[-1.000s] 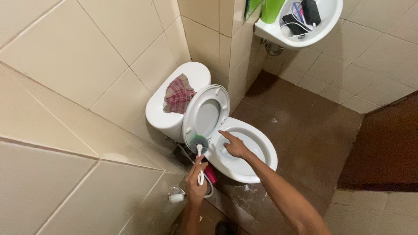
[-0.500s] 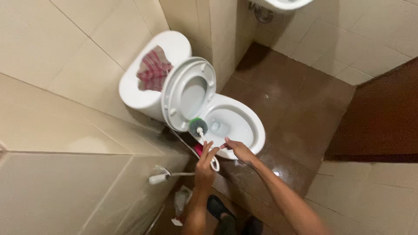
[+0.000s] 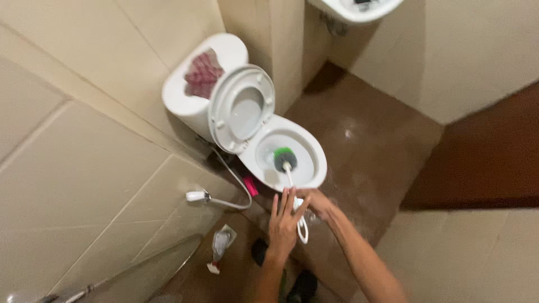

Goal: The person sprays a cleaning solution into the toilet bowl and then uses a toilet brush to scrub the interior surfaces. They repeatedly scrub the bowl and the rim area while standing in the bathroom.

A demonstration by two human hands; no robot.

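Over the white ceramic toilet bowl (image 3: pixel 264 168) I see a green-headed toilet brush with a white handle (image 3: pixel 285 160), its long axis running from my hands up into the bowl. My left hand (image 3: pixel 283 224) is spread open beside the handle; my right hand (image 3: pixel 315 203) seems to grip it.

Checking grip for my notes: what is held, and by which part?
A toilet brush, held at its white handle's looped end by the right hand; the left hand is open beside it.
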